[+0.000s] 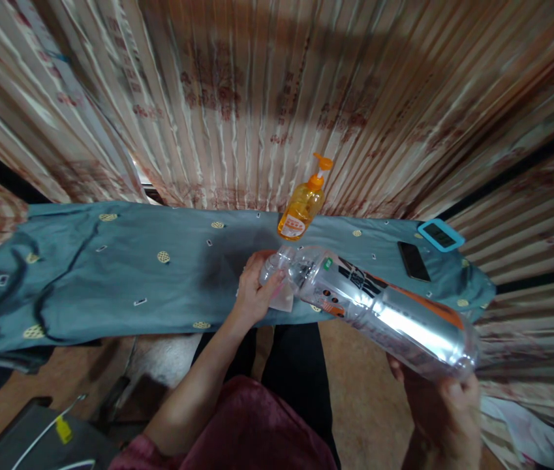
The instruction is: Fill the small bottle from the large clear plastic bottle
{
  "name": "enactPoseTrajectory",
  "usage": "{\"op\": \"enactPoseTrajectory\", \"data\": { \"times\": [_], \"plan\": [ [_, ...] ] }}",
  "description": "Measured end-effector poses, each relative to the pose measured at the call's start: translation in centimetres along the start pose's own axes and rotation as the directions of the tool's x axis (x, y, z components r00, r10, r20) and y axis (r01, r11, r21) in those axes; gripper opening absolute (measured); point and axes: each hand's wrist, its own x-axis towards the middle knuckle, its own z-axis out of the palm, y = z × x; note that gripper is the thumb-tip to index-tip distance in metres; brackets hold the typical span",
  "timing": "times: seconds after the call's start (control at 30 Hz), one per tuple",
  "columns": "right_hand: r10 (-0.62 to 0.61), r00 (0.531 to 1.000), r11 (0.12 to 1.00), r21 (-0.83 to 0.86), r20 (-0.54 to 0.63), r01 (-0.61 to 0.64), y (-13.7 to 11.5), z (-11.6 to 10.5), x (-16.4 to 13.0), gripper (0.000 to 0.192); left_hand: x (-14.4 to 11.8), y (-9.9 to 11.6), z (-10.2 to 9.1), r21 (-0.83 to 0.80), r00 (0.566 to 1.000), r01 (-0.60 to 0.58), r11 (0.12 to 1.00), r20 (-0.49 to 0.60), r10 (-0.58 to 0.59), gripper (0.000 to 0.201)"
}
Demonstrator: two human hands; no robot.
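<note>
My right hand is wrapped round the base of a large clear plastic bottle with a silver, orange and black label. The bottle lies tilted over the table, its mouth end towards my left hand. Closed in my left hand is a small clear plastic bottle, right at the big bottle's neck; whether the two mouths touch I cannot tell. Pale pinkish stuff shows below my left fingers, too unclear to name. Just beyond stands an orange pump bottle holding yellow-orange liquid.
A teal patterned cloth covers the narrow table. A black phone and a blue-framed device lie at its right end. Pleated curtains hang behind and to the right. A dark box-like surface with a white cable is at lower left.
</note>
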Motion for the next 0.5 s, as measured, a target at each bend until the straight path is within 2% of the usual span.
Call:
{"op": "enactPoseTrajectory", "data": {
  "times": [0.27, 0.5],
  "plan": [
    [-0.010, 1.000, 1.000, 0.001, -0.005, 0.010, 0.0, 0.3, -0.1, 0.062, 0.0, -0.2, -0.1, 0.005, 1.000, -0.007, 1.000, 0.013, 0.007, 0.039],
    [-0.051, 0.999, 0.999, 0.002, 0.016, 0.051, 1.8, -2.5, 1.3, 0.075, 0.0, -0.2, -0.1, 0.004, 1.000, -0.016, 1.000, 0.013, 0.016, 0.037]
  ]
}}
